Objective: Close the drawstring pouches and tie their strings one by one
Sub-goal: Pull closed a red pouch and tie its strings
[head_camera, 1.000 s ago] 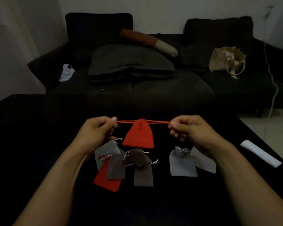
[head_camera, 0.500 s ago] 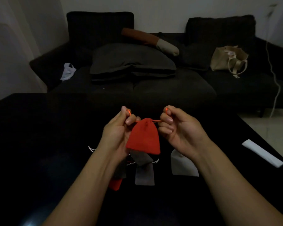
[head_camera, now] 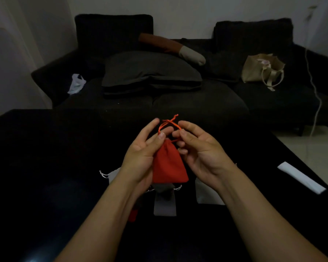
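Red pouches (head_camera: 169, 165) two; grey pouches (head_camera: 165, 207) four; hands (head_camera: 142, 154) two.

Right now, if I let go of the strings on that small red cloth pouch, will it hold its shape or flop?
Probably flop: the small red cloth pouch hangs limp between the left hand and right hand. It looks flat, so likely light. Its thin orange strings bend freely and may slip loose, as no finished knot shows.

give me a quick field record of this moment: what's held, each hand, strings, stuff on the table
held: red fabric drawstring pouch, mouth cinched
left hand: pinches red string
right hand: pinches red string
strings: crossed above pouch, knot not pulled tight
black table: grey fabric pouches, partly hidden under the arms
white flat strip: table's right edge
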Available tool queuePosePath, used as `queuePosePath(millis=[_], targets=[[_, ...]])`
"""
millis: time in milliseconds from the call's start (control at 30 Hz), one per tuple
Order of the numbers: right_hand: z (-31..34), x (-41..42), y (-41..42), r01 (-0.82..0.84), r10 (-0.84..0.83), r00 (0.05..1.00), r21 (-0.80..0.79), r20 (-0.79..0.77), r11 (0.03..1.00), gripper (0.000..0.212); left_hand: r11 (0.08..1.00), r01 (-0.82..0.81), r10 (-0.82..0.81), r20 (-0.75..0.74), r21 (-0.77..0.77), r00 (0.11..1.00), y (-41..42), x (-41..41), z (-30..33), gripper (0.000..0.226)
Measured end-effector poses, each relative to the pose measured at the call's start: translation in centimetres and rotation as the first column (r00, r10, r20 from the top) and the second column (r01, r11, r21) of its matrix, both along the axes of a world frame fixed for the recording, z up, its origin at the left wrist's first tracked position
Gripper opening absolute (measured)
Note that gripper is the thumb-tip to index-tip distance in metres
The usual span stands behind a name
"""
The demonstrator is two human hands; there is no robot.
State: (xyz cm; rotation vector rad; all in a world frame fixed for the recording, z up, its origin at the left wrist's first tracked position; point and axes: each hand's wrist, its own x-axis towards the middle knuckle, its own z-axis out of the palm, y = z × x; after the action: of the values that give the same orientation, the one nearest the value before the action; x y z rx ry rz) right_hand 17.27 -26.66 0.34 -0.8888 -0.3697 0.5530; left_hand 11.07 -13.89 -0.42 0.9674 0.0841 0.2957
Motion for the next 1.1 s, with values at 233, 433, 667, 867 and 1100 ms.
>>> queuePosePath(millis=[233, 433, 667, 867, 1100], targets=[[-0.5, 0.3, 0.2, -0.002, 0.002, 1.000, -0.049, 0.002, 0.999, 0.026, 0.999, -0.049, 0.050, -0.071, 0.005, 0.996, -0.5, -0.2, 0.3, 0.023], [-0.7, 0.2, 0.4, 0.072, -0.078, 0.996, -0.119, -0.048, 0.990, 0.013, 0.999, -0.036, 0.036, -0.147, 0.001, 0.988, 0.0, 0.2, -0.1, 0.023], [-0.4, 0.3, 0.1, 0.003, -0.001, 0.977, 0.010, -0.212, 1.000, 0.006, 0.995, -0.065, 0.056, -0.120, -0.075, 0.991, -0.4, 0.0, 0.5, 0.028], [-0.6, -0.1, 0.6, -0.017, 0.006, 0.989, -0.071, -0.148, 0.997, 0.016, 1.000, -0.012, 0.011, -0.125, -0.007, 0.992, 0.0, 0.5, -0.4, 0.030], [-0.9, 0.2, 0.2, 0.172, -0.097, 0.962, -0.288, 0.256, 0.942, 0.014, 0.932, 0.033, 0.027, -0.159, 0.362, 0.987, 1.5, 0.3, -1.0, 0.028]])
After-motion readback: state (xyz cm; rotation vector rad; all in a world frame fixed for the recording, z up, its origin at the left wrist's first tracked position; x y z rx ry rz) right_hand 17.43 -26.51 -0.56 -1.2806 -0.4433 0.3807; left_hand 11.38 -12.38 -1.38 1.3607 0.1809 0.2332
